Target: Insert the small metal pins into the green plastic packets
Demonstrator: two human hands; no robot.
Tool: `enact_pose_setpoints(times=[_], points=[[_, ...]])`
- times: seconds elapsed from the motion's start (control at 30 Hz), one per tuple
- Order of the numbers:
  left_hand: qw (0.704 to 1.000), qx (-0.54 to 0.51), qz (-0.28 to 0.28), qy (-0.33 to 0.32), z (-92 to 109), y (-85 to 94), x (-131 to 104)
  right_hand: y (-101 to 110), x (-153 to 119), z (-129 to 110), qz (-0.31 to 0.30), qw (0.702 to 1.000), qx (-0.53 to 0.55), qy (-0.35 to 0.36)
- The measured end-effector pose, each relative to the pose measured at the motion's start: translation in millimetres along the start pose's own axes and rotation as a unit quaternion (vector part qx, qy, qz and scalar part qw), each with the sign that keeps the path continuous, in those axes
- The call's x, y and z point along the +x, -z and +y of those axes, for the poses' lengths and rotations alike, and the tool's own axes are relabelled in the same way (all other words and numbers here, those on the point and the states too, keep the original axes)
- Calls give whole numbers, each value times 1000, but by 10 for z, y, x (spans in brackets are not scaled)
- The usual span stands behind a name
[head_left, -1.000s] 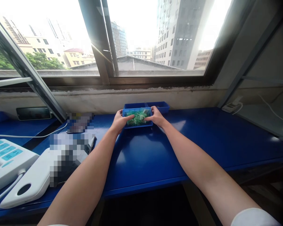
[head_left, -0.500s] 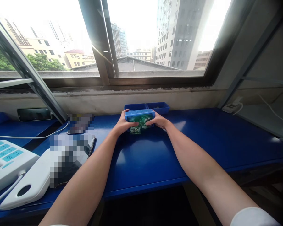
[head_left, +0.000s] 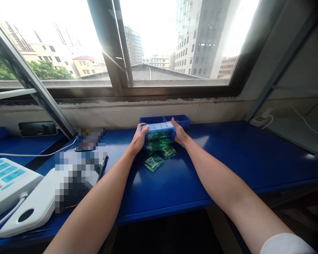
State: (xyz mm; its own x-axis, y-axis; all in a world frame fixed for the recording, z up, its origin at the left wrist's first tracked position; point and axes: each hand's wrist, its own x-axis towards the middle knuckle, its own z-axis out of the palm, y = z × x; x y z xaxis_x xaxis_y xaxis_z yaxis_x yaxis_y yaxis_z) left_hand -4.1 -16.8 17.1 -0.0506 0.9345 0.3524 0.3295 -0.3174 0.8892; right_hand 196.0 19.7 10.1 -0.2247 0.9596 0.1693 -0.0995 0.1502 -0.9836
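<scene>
Between my two hands a blue plastic bin (head_left: 160, 126) is tilted on its side, its open mouth facing me. My left hand (head_left: 140, 137) grips its left end, thumb along the upper wall. At the right end my right hand (head_left: 179, 133) holds it, thumb pointing up. Several green-tinted clear packets fill the bin's mouth and spill onto the blue table. One green packet (head_left: 153, 162) lies flat in front, small pale pieces inside it. Another packet (head_left: 169, 151) rests just behind it to the right.
Two more blue bins (head_left: 184, 121) stand behind against the wall under the window. To the left are a white power strip (head_left: 9, 176), a white device with a round hole (head_left: 29, 211), a pixelated item, and a phone (head_left: 37, 128) leaning on the wall. A metal post (head_left: 50, 102) rises there.
The green packets have slid out of the bin onto the table. My thumbs have moved from the packets to the bin's ends and top.
</scene>
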Motion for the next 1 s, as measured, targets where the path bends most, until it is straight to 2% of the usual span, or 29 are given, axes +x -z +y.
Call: enact_pose_setpoints(times=[0.17, 0.3, 0.4, 0.5, 0.63, 0.73, 0.87, 1.0], points=[[998, 0, -27, -51, 24, 43, -70, -17, -36, -41, 14, 999, 18, 43], [995, 28, -30, -86, 33, 55, -99, -14, -38, -34, 54, 997, 8, 57], [994, 32, -42, -95, 43, 70, -110, -7, -22, -23, 62, 994, 52, 75], [990, 32, -78, -115, 47, 98, -115, 9, -17, -26, 59, 990, 91, 88], [979, 40, -113, -167, -13, 105, -82, 29, -24, -47, 86, 986, 96, 106], [976, 75, -86, -188, -102, 80, -25, 22, -31, -75, 110, 981, 97, 127], [970, 128, -2, -207, -186, 53, 41, -26, -57, -135, 127, 972, 79, 182], [970, 136, 56, -193, -191, 49, 50, -91, -85, -174, 127, 969, 38, 210]])
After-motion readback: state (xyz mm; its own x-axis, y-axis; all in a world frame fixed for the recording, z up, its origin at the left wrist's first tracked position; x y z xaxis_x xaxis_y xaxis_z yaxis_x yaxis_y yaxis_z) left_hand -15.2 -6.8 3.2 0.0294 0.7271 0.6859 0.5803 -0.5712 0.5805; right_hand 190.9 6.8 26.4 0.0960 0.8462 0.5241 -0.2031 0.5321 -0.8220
